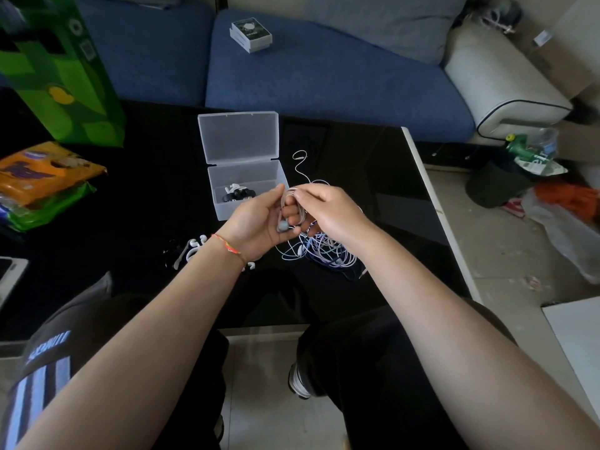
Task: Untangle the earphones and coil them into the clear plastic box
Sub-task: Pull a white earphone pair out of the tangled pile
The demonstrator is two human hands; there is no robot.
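Both hands' fingers point(293, 219) pinch earphones point(319, 251) | black table point(373, 177) | blue sofa point(324, 79)

Green carton point(61, 69) and phone point(9, 274) run off-frame.

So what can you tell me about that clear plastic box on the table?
The clear plastic box is a small rectangular case of frosted see-through plastic, standing open on the glossy black table. Its hinged lid is tipped back, upright. Inside lie a few small black and white earphone pieces. Neither hand touches it; it sits just beyond them.
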